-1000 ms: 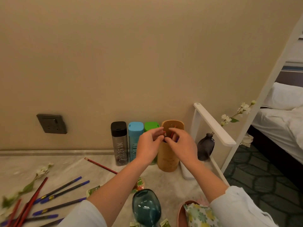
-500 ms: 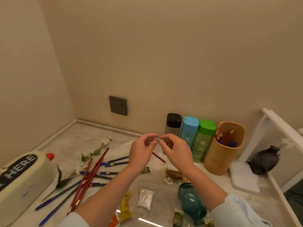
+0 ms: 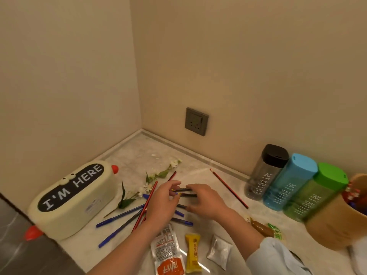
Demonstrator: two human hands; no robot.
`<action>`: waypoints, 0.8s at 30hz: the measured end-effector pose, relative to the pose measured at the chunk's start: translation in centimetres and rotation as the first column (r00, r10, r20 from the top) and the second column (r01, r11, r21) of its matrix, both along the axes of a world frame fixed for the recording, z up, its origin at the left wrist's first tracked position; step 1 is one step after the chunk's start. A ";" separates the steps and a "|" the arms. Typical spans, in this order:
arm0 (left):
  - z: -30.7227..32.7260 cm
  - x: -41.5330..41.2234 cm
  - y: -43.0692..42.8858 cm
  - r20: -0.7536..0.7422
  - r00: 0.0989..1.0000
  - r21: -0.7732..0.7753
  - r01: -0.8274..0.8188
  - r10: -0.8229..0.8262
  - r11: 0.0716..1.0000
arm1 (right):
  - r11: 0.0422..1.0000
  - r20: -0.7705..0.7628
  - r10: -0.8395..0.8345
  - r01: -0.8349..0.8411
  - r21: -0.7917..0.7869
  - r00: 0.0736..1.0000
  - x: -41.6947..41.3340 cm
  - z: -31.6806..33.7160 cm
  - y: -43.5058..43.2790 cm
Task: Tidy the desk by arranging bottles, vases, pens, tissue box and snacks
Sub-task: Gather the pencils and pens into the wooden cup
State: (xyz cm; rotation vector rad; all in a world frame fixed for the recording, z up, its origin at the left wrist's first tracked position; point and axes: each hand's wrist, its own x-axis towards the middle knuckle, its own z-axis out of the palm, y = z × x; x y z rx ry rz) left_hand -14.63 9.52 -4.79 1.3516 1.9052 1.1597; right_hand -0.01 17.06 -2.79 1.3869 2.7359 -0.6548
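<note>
My left hand [image 3: 161, 203] and my right hand [image 3: 206, 201] meet over a scatter of blue pens [image 3: 121, 215] and red pencils [image 3: 146, 205] on the marble desk [image 3: 139, 151]. Both hands pinch two dark pens [image 3: 184, 192] held level between them. Another red pencil [image 3: 228, 188] lies alone to the right. Three bottles stand along the wall: black-capped [image 3: 265, 172], blue [image 3: 288, 183] and green [image 3: 313, 195]. A wooden pen holder [image 3: 335, 223] with pens inside stands at the far right.
A cream tissue box [image 3: 73, 197] reading "I'M HERE" lies at the left. A white flower sprig [image 3: 151, 180] lies behind the pens. Snack packets, red-white [image 3: 167, 253], yellow [image 3: 192, 253], clear [image 3: 219, 252] and green-brown [image 3: 264, 228], lie near the front. A wall socket [image 3: 196, 121] sits above the desk.
The view swung left from the pen holder to the desk corner. My hands left the holder, moved down to the scattered pens, and now pinch two dark pens.
</note>
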 end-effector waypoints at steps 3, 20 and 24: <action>-1.1 -0.4 -1.1 -0.050 0.999 -0.045 0.002 -0.004 0.999 | 0.996 0.145 0.092 -0.091 -0.010 0.985 -1.2 -0.9 0.6; -1.5 1.3 -0.9 0.001 1.000 0.014 -0.004 0.004 1.000 | 0.973 0.349 -0.004 -0.076 0.217 0.937 -2.4 -2.5 0.1; 0.7 2.1 -0.2 0.014 0.997 0.173 -0.073 0.072 0.982 | 0.992 0.163 -0.067 0.047 0.119 0.984 -1.0 -1.0 0.6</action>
